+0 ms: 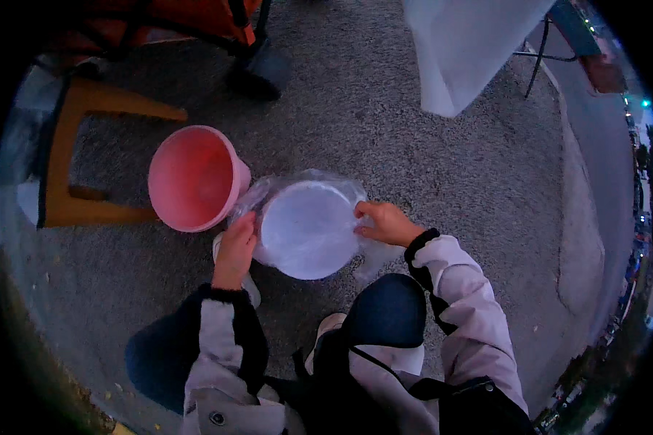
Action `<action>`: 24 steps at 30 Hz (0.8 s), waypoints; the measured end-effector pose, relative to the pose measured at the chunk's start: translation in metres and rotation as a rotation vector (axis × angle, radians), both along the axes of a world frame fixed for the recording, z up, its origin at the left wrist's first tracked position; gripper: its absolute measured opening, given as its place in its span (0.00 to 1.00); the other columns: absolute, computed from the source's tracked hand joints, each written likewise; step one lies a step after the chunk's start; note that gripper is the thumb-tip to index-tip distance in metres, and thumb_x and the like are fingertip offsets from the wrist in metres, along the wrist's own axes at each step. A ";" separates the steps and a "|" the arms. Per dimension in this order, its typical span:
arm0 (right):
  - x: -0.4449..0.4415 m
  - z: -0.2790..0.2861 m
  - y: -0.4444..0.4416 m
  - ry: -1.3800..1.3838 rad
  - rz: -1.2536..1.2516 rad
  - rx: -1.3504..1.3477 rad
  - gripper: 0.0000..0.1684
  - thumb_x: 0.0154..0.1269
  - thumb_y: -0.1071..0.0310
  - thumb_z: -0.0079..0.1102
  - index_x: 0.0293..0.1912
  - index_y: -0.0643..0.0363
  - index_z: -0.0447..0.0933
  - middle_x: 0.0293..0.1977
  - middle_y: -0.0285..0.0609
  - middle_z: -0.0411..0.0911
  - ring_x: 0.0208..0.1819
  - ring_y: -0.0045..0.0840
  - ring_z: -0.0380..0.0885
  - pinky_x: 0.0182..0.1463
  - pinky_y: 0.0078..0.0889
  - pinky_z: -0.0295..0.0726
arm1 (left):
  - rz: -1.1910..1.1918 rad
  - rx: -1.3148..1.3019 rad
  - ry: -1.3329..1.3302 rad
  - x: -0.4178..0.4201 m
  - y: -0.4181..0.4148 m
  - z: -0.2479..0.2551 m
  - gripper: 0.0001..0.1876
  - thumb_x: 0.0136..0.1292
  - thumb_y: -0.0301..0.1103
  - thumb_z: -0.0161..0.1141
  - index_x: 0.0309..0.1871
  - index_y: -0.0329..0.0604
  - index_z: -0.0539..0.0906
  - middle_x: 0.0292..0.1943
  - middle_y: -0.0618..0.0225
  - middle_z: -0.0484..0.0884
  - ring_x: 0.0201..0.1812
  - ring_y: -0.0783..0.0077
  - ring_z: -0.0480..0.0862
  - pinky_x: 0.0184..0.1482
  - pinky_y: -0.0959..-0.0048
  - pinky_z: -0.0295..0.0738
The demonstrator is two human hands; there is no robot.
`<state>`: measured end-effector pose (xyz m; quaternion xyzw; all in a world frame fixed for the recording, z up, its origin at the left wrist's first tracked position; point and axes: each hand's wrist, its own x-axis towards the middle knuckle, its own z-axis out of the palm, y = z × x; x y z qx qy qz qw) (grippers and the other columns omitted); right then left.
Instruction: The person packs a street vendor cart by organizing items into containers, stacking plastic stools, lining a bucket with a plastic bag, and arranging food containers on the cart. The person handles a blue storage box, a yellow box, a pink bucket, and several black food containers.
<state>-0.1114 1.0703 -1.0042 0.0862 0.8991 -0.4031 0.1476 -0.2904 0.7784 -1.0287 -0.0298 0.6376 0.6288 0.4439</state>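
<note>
A round white container or lid (pixel 310 231) is in front of me at the middle of the view, just beyond my knees. Thin clear plastic film (pixel 326 176) lies around its rim and bunches up at both sides. On the right, my right hand (pixel 383 222) pinches the film between thumb and fingers at the rim. My left hand (pixel 236 250) has hold of the film along the left side, its fingertips partly hidden. Close beyond that hand, a pink plastic bucket (pixel 193 176) leans with its mouth towards me; its inside looks bare.
A yellow-brown stool (pixel 57 163) lies on its side at the left. Above it stands an orange folding wagon with a black wheel (pixel 258 73). A white cloth or sheet (pixel 457 54) hangs at the upper right, near thin metal legs (pixel 538 57). Rough pavement (pixel 402 130) extends to a kerb at the right.
</note>
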 end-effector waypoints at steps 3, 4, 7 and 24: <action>0.000 -0.005 -0.008 0.135 0.113 0.122 0.15 0.51 0.66 0.59 0.39 0.53 0.69 0.36 0.44 0.74 0.30 0.43 0.77 0.35 0.42 0.76 | -0.291 -0.538 0.372 0.045 -0.024 0.007 0.18 0.65 0.38 0.51 0.52 0.36 0.72 0.46 0.60 0.77 0.46 0.68 0.76 0.47 0.71 0.70; -0.002 -0.004 -0.008 0.198 0.149 0.163 0.14 0.50 0.66 0.59 0.38 0.53 0.69 0.36 0.43 0.73 0.28 0.43 0.76 0.32 0.43 0.76 | -0.431 -0.725 0.475 0.057 -0.022 0.013 0.18 0.65 0.39 0.51 0.52 0.37 0.73 0.46 0.59 0.77 0.46 0.68 0.76 0.46 0.70 0.71; 0.009 0.000 -0.002 0.347 0.435 0.225 0.13 0.50 0.68 0.58 0.37 0.53 0.69 0.38 0.44 0.72 0.23 0.42 0.76 0.26 0.43 0.76 | -0.147 -0.644 0.473 0.089 -0.019 0.007 0.17 0.65 0.40 0.51 0.50 0.38 0.73 0.41 0.59 0.77 0.43 0.66 0.76 0.43 0.69 0.70; -0.011 -0.104 0.017 -0.218 -0.609 -0.324 0.16 0.51 0.67 0.54 0.42 0.59 0.78 0.34 0.48 0.79 0.39 0.35 0.78 0.43 0.34 0.75 | 0.088 -0.369 0.568 0.063 -0.037 -0.071 0.16 0.66 0.42 0.47 0.51 0.41 0.73 0.49 0.62 0.75 0.48 0.65 0.75 0.52 0.65 0.67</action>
